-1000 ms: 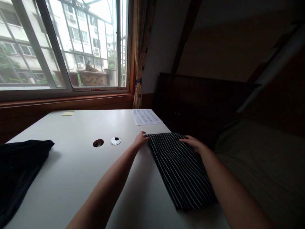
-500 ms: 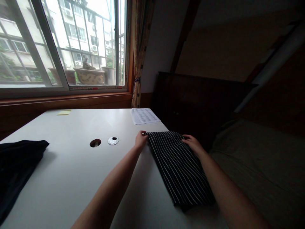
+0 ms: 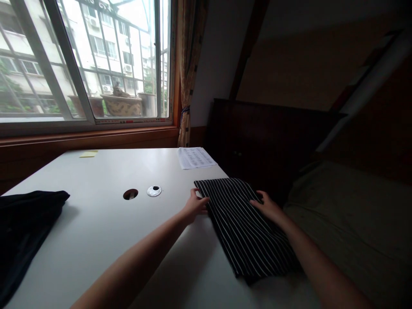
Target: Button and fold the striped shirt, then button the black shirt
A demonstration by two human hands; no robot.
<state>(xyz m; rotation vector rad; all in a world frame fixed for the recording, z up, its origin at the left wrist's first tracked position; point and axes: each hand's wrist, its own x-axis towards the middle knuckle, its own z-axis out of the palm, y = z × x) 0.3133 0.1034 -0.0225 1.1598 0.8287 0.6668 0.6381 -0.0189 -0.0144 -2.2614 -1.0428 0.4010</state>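
Observation:
A folded black cloth with thin white stripes (image 3: pixel 244 223), perhaps a garment, lies along the right side of the white table (image 3: pixel 106 249). At its left edge is my left hand (image 3: pixel 195 205), fingers apart, with the thumb tip touching the fabric. My right hand (image 3: pixel 268 208) rests at the cloth's right edge, its thumb and forefinger spread over the stripes. Neither hand appears to be pinching the fabric. Some of the fingers on both hands are hidden from view.
Dark cloth (image 3: pixel 28 227) lies at the table's left. Printed paper (image 3: pixel 197 158) and yellow notes (image 3: pixel 88 153) sit at the far edge. A round hole (image 3: pixel 130 194) and a silver grommet (image 3: pixel 154 191) are mid-table. Beyond the right edge is a bed-like surface (image 3: pixel 350 214).
Both hands have let go of the striped cloth's far corners and moved back towards me along its sides, with fingers spreading. The cloth stays in nearly the same place.

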